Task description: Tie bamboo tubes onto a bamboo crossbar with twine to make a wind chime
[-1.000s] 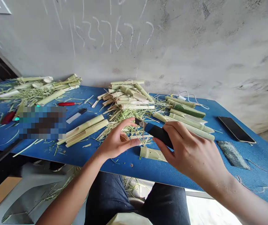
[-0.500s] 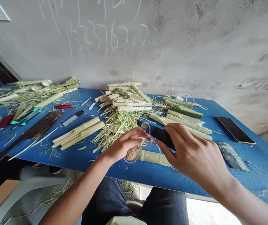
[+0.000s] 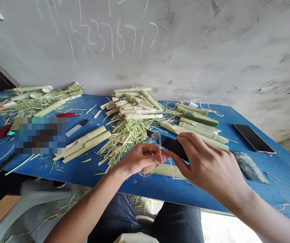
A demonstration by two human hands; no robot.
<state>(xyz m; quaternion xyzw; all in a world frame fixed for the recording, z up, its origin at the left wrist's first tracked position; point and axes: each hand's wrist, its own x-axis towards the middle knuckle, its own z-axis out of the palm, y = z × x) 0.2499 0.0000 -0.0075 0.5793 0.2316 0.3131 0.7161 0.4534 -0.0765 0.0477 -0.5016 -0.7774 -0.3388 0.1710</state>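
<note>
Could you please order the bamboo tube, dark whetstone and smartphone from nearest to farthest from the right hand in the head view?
Right hand:
1. Bamboo tube: under it, leftward.
2. Dark whetstone: just right.
3. Smartphone: farther right, higher.

Black-handled knife (image 3: 172,145) held just beside a small jute twine ball (image 3: 147,170).

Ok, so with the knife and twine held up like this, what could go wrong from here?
The black-handled knife in the right hand has its bare blade close to the fingers of the left hand, so a slip could nick them. The strand from the ball of twine runs right by the blade and could get cut by accident. If the ball falls, it could tangle in the loose bamboo shavings.
</note>
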